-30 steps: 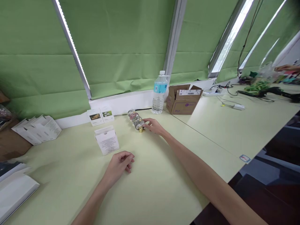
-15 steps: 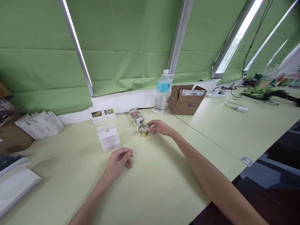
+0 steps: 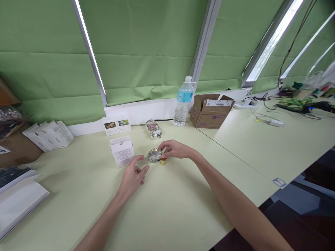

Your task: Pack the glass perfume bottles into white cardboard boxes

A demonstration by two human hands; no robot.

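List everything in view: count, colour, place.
Round glassy object with gold knob: one, silvery, centre
Short cylinder: one, gold, beside it
Rounded glassy objects: several, silvery, pink, near wall
Printed upright carton: one, white, mid left
Photo cartons: two, white, by wall
Leaning cartons: several, white, far left
Flat box: one, white, lower left
Blue-labelled plastic bottle: one, clear, near wall
Open cardboard box: one, brown, beside bottle
Cardboard box: one, brown, left edge
Power strip, adapter: one each, white, right
Leafy pile: one, green, far right
Blinds: several, green, back
Tabletop: one, pale yellow, foreground
Left hand: one, bare, near round object
Right hand: one, bare, touching it
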